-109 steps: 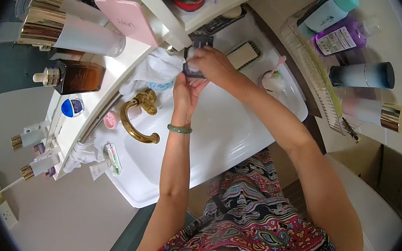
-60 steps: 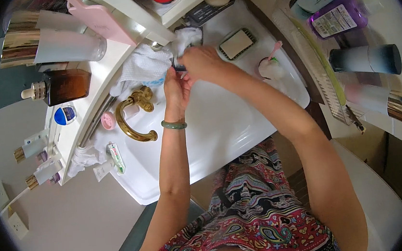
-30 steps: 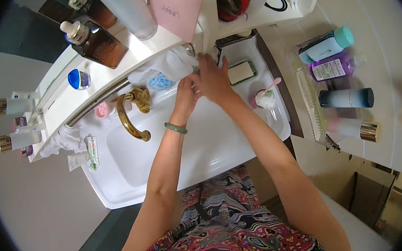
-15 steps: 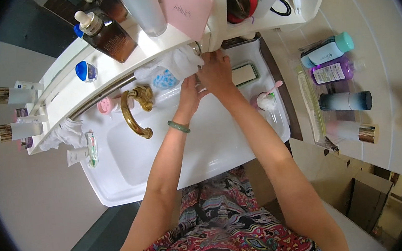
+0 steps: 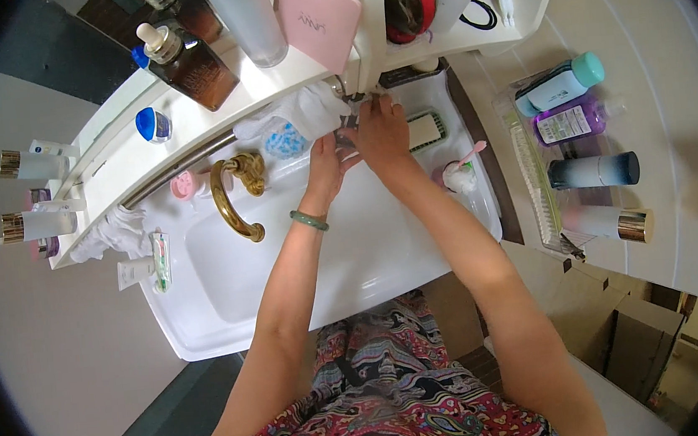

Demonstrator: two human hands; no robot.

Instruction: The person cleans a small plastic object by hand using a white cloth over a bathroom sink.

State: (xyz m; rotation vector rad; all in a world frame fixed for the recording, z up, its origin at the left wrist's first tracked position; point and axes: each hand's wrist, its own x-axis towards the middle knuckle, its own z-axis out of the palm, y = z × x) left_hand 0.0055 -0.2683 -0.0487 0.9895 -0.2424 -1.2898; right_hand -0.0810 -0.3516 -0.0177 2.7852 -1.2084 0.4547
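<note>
Both my hands reach to the back right of the white sink (image 5: 353,260), below the shelf. My right hand (image 5: 383,135) bends its fingers over a small dark, patterned item (image 5: 347,123), mostly hidden behind the hand and too unclear to name. Against the item's near left side rest the fingers of my left hand (image 5: 325,168), its thumb pointing toward my right hand. A green bangle (image 5: 309,220) circles my left wrist. Just left of the item, a white cloth (image 5: 313,108) hangs over the metal rail. A blue-and-white speckled piece (image 5: 283,140) lies under the cloth.
A brass faucet (image 5: 234,200) curves over the basin. Right of my right hand are a soap bar (image 5: 423,131) in a dish and a cup (image 5: 456,178) with a pink-handled brush. Bottles (image 5: 592,171) stand at right. A dropper bottle (image 5: 196,73) and pink paddle-shaped thing (image 5: 320,19) occupy the shelf.
My right hand has drawn slightly to the right and its fingers have bent more. The gap to my left hand is wider, and more of the dark item shows.
</note>
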